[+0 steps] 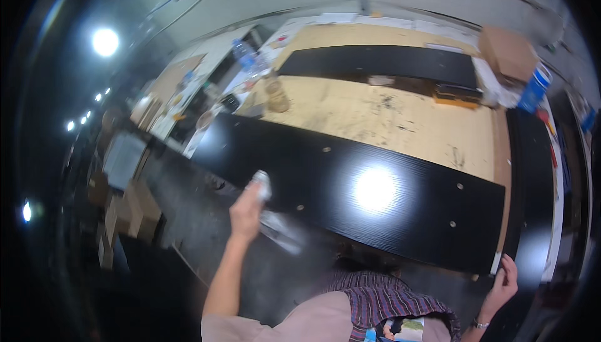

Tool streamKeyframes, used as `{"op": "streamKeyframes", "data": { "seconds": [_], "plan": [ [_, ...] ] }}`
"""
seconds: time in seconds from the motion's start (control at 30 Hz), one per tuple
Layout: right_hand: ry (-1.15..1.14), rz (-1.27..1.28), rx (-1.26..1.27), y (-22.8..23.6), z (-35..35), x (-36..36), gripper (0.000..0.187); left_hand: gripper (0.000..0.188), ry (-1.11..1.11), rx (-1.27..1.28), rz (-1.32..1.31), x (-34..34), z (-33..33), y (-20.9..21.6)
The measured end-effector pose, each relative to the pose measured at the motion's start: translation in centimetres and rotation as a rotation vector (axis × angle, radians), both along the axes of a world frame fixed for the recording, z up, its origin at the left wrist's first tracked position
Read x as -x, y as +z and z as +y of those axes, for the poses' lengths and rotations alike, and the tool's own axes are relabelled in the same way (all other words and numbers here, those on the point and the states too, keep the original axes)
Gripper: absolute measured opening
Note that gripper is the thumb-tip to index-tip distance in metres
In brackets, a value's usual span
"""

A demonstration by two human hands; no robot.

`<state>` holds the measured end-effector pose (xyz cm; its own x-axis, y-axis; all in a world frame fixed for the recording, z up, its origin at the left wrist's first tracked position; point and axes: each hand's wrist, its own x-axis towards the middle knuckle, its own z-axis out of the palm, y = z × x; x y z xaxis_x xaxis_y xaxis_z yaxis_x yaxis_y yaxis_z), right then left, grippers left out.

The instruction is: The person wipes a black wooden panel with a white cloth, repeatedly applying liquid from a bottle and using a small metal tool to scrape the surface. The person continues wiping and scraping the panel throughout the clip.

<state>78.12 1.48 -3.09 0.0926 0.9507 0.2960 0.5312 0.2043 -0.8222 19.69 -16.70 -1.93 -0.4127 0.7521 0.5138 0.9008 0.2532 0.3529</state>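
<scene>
A long black panel (400, 173) with a wood-grain sheen and several small round metal fittings lies across the front of the bench. My left hand (245, 212) is closed around a crumpled white cloth (263, 185) at the panel's near edge, left of its middle. A blurred, loose whitish piece (280, 232) hangs below that hand; whether it belongs to the cloth I cannot tell. At the panel's near right corner is my right hand (503, 282), its bent fingers gripping the corner. Another black panel (532, 185) runs lengthwise just beyond the right end.
A stained yellowish board (350, 107) covers the bench, with a further black panel (375, 60) at the back. Bottles (275, 95) stand left; a blue can (535, 88) and a cardboard box (506, 54) stand right. More cartons (141, 207) sit on the floor at left.
</scene>
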Motion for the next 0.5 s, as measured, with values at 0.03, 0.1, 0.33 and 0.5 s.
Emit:
{"op": "streamKeyframes", "data": {
  "seconds": [0.03, 0.1, 0.33, 0.5],
  "plan": [
    [0.054, -0.003, -0.026, 0.4, 1.0, 0.4, 0.024, 0.03, 0.212, -0.122, -0.16, 3.2, -2.4, -1.4],
    [0.157, 0.03, -0.066, 1.6, 2.7, 2.0, 0.024, 0.027, 0.564, -0.128, -0.183, 4.5, -2.8, 2.8],
    [0.629, -0.159, 0.023, 6.1, 3.4, 21.6, 0.032, 0.052, -0.379, 0.205, 0.027, 0.3, 9.5, 2.2],
    [0.67, -0.472, -0.016, 5.2, 1.0, 33.0, 0.047, 0.062, -0.381, 0.411, 0.169, 9.5, 12.5, 0.7]
  ]
}}
